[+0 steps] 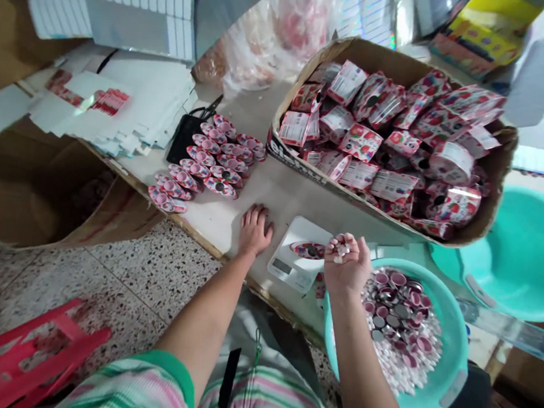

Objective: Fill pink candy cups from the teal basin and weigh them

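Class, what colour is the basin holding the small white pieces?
The basin is turquoise; head view.

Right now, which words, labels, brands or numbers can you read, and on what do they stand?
None reads clearly.
Cardboard box: dark lettering on its side, illegible.
Red-patterned packs: labels too small.
Yellow box: print blurred.
Scale display: unreadable.

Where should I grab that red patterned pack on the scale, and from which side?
Probably pinch the pack by its tapered left end, coming from the left: that end lies free on the scale, while the right hand, cupping small white pieces, crowds the other.
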Demonstrator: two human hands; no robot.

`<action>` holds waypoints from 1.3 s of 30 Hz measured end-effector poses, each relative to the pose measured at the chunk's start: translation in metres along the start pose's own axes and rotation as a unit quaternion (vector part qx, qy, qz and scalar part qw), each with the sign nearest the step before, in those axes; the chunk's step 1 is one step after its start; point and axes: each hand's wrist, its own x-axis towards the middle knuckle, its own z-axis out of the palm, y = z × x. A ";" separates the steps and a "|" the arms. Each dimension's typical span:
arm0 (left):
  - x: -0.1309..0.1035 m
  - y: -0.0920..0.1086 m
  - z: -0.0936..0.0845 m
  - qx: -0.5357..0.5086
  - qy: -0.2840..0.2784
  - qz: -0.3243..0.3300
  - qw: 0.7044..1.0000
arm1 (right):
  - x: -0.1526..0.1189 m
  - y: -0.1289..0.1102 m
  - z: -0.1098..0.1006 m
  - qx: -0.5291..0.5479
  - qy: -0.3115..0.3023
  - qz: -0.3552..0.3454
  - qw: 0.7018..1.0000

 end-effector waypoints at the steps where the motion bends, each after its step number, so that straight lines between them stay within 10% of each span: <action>1: 0.000 0.000 0.000 -0.001 -0.002 0.000 1.000 | 0.001 0.002 0.000 -0.007 0.001 -0.009 1.000; 39: 0.000 0.000 -0.001 -0.024 -0.020 0.000 1.000 | -0.008 0.031 0.015 -0.191 0.032 -0.146 0.970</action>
